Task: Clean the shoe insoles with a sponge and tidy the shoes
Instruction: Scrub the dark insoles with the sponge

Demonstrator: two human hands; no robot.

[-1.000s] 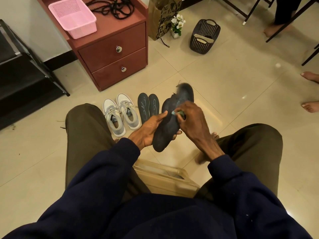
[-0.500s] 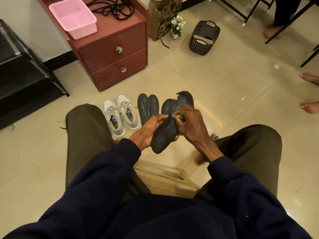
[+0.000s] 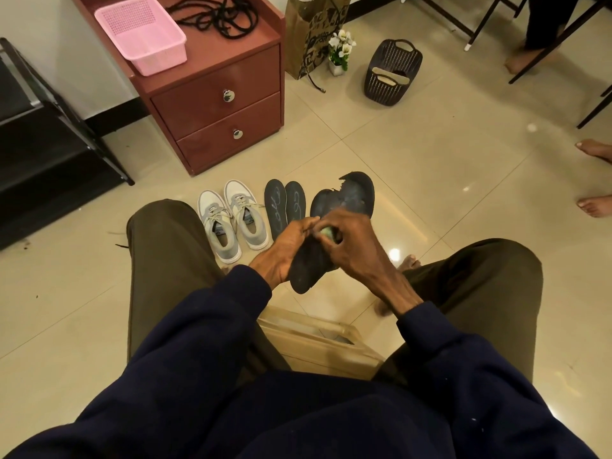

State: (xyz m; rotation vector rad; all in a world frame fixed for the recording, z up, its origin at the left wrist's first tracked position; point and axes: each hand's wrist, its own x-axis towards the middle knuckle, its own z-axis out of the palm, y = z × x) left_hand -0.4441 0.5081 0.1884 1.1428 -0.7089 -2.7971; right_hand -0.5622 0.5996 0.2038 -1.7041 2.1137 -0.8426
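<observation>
Seated over the cream floor tiles [image 3: 414, 167], pair of grey-and-white sneakers [image 3: 231, 218] parked by the knee, two dark insoles [image 3: 285, 203] beside them. Left hand [image 3: 286, 246] grips the worn black insole [image 3: 347, 202]; right hand [image 3: 347, 240] pinches what looks like a small green sponge [image 3: 328, 232]. That ragged toe edge could tear further under hard scrubbing!

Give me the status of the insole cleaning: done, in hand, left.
Done, apparently: two dark insoles lie flat beside the grey sneakers; their cleanliness can't be judged. In hand: the left hand holds worn insoles while the right hand presses a green sponge on them. Left: refitting insoles, tidying shoes.
</observation>
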